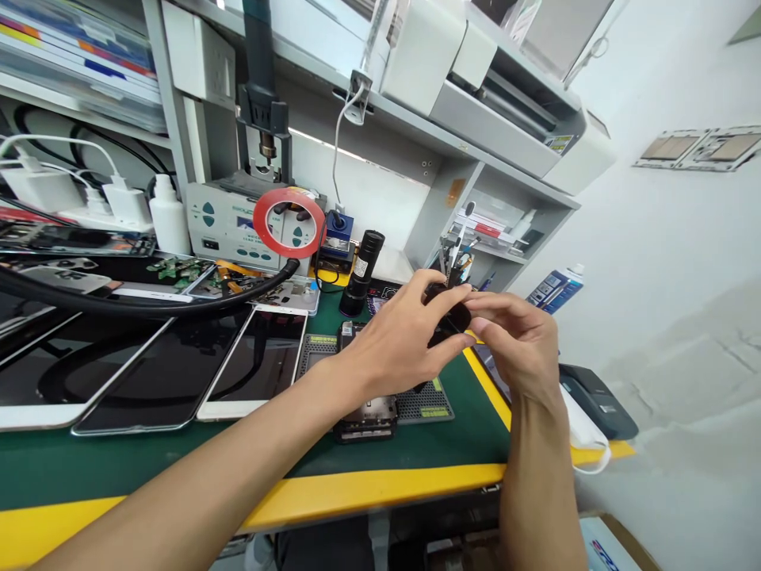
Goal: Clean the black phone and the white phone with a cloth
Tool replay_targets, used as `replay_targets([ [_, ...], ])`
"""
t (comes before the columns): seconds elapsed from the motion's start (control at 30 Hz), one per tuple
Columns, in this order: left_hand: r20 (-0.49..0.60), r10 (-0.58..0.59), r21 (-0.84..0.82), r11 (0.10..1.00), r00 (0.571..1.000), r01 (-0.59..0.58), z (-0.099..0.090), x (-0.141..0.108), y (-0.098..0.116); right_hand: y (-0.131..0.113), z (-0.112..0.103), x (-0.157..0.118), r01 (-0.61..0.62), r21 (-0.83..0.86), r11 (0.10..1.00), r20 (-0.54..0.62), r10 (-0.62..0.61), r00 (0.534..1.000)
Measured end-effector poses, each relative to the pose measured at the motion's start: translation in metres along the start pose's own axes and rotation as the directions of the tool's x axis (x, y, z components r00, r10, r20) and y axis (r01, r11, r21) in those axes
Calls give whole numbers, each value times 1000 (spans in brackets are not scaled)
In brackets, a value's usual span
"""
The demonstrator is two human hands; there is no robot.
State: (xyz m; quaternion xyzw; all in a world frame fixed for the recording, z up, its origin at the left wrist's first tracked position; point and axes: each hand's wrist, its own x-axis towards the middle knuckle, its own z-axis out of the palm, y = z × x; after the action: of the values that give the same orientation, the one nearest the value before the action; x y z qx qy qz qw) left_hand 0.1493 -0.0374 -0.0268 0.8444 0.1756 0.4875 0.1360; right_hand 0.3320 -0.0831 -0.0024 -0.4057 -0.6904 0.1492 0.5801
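- The green worktop [428, 456] lies below both my forearms; I judge it best to work low over it, so that a slip would end on its surface and not past the yellow near edge.
- Left of my forearm, the white-framed tablet [261, 349] lies flat, its dark glass facing up; my sleeve-free arm should pass without leaning on that screen.
- The grey perforated mat [431, 403] lies flat under and beside the opened device; it would make a sensible spot for resting small parts.
- The opened phone-like device [367, 427], its metal inside showing, lies on that mat under my left wrist; I should mind its exposed parts and not press down.
- My left grip [407, 337] is closed on the small black part, fingers over its far side and thumb along its near side; firm but light pressure seems right, since squeezing could flex it.
- My right grip [520, 337] has thumb and forefinger nearly together at the part's right edge; whether they clamp it or only touch, I cannot tell.
- The small black part [455, 317] is raised above the worktop, between my two hands and mostly covered; turning it slightly would show its edges better.
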Motion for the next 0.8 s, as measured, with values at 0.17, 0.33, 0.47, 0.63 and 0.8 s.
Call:
replay_targets([
  [0.17,-10,-3,6,1000,1000,3,1,0,0,1,-2,1,-5,-2,1000,-2,5,1000],
  [0.33,-16,-1,-1,1000,1000,1,2,1,-1,2,-3,2,-2,-10,1000,-2,2,1000],
  [0.47,-16,-2,3,1000,1000,2,3,1,-2,3,-3,3,-9,-14,1000,0,9,1000],
  [0.63,-17,4,-7,1000,1000,-4,3,1,-3,1,-3,3,25,-5,1000,1,-25,1000],
  [0.8,-16,-1,-17,1000,1000,1,2,2,-1,1,-2,3,21,-8,1000,-3,-21,1000],
])
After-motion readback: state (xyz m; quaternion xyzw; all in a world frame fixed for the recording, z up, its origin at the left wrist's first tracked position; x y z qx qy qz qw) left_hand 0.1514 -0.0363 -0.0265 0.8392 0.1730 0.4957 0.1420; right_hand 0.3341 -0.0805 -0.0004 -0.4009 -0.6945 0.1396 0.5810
